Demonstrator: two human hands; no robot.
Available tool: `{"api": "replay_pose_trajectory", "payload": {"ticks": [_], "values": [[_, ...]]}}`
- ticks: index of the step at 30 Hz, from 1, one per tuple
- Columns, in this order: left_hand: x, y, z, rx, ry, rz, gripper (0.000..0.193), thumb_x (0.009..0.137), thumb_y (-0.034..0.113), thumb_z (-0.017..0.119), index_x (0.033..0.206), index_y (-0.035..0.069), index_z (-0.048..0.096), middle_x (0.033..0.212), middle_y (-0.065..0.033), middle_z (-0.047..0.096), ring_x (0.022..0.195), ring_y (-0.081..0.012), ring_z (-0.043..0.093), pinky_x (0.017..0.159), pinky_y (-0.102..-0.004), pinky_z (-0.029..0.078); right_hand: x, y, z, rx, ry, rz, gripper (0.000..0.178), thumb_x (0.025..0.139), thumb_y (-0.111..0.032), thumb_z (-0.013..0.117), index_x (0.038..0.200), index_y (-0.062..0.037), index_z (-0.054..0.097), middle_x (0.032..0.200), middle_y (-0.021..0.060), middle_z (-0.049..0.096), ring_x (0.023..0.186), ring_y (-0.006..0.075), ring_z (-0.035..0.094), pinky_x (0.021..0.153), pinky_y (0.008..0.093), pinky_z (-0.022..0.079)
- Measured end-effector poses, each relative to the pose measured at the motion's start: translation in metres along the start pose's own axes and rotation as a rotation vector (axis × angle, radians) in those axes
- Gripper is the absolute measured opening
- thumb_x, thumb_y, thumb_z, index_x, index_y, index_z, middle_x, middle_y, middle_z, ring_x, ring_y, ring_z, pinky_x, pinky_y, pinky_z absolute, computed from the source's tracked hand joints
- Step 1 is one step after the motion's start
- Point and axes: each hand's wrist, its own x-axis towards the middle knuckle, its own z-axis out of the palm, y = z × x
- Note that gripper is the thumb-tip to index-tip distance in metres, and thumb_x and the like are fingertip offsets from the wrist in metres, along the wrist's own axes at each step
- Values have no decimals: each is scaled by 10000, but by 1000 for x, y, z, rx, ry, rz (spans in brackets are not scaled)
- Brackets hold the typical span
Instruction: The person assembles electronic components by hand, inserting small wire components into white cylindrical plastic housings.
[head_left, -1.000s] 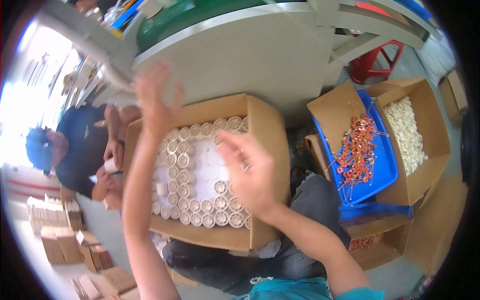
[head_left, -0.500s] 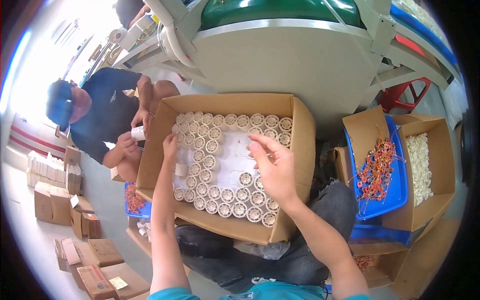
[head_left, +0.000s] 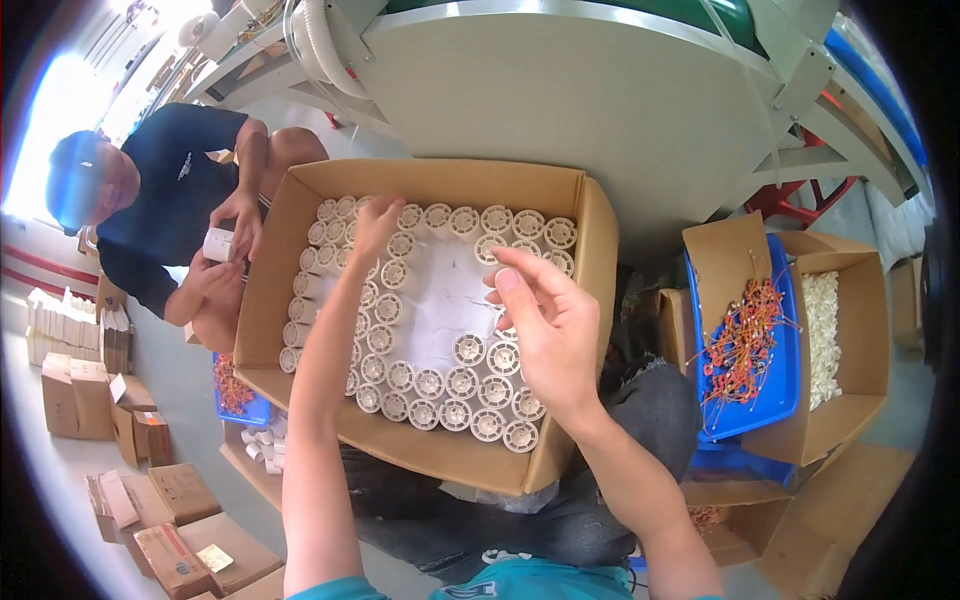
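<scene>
In front of me a large cardboard box (head_left: 400,447) holds rows of white round plastic parts (head_left: 454,414) with slotted tops, standing on end around a bare white patch of its bottom. My left hand (head_left: 376,228) reaches to the far-left rows, bent down at the parts there. Its fingers are blurred and partly hidden, so whether they grip one I cannot make out. Over the right side of the box hovers my right hand (head_left: 552,335), thumb and fingers apart and curved, with nothing visible between them. It hides some parts below it.
On the left a co-worker (head_left: 170,200) holds a white cylinder (head_left: 218,245). At right, a blue tray (head_left: 775,385) carries orange-and-red wired pieces, beside a carton (head_left: 850,400) of small cream pieces. Stacked cartons (head_left: 180,560) lie at the lower left. A grey machine panel (head_left: 540,100) rises behind the box.
My left hand has moved farther away and to the right, to the box's far rows. My right hand stays over the right side. The whole view has shifted slightly.
</scene>
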Motion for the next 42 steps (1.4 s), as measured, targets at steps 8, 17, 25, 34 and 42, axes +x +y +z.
{"api": "replay_pose_trajectory", "payload": {"ticks": [8,17,25,34,42], "values": [[-44,0,9,-355,58,-368,393,940,228,596,1206,-61,577,1096,-138,653,954,-194,634,894,-310,506,-2,3,-3,44,13,4,263,953,-135,611,1176,-5,658,913,23,648,767,53,545,629,211,467],[-106,-59,-133,-479,342,-534,304,925,185,577,1132,-39,577,1022,-128,660,933,-225,652,821,-309,527,-8,0,-3,-28,-53,-17,290,963,-173,606,1185,11,640,964,88,685,853,113,629,659,239,502],[-42,-71,-163,-283,254,-435,201,905,221,608,969,32,636,889,-47,650,759,-138,606,675,-263,484,-11,4,3,-11,-85,23,263,958,-137,604,1171,11,649,998,77,677,869,108,632,678,237,510],[-46,-65,-146,-235,268,-572,241,954,221,581,1056,8,626,930,-72,662,804,-141,615,691,-278,482,-7,2,0,31,-104,47,256,953,-113,608,1163,28,648,1000,53,652,849,80,597,694,220,491],[-120,-73,-197,-283,210,-686,286,960,244,590,1066,-21,612,943,-96,660,852,-176,644,653,-291,499,-12,5,7,-9,-141,28,249,946,-123,618,1139,28,662,988,48,644,834,69,570,670,220,489]]}}
